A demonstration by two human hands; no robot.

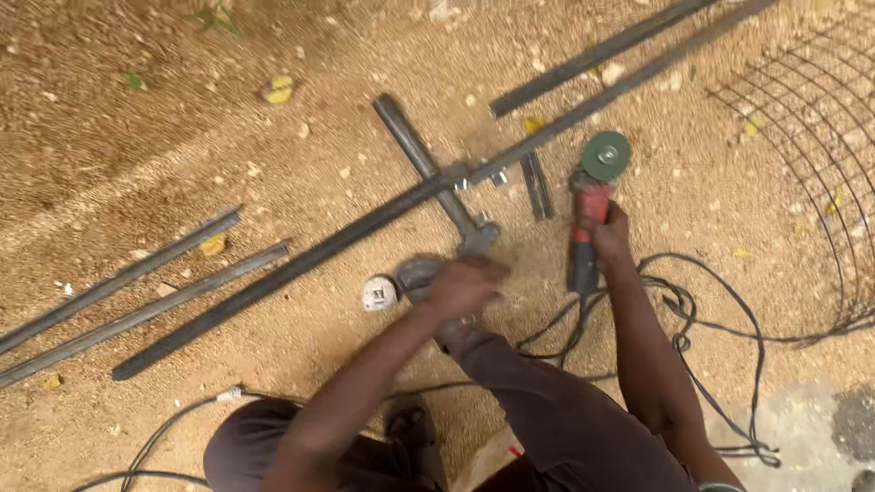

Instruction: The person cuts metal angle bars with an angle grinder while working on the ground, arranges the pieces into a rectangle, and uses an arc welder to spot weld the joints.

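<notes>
1. Our right hand [609,239] is clamped round the red angle grinder [591,214], its green disc [606,156] facing up and resting on the sandy ground [182,137], just beside the steel.
2. Our left hand [462,287] looks closed near the lower end of the short crossing bar [428,169], but it's blurred, so we can't tell what it grips.
3. The long flat bar [301,264] already lies crossed with the short one; whether that joint is welded or cut, we can't tell.
4. Two more strips [137,292] lie to the left, seemingly untouched.
5. Black cables [702,328] trail right, near the wire mesh [820,137].
</notes>
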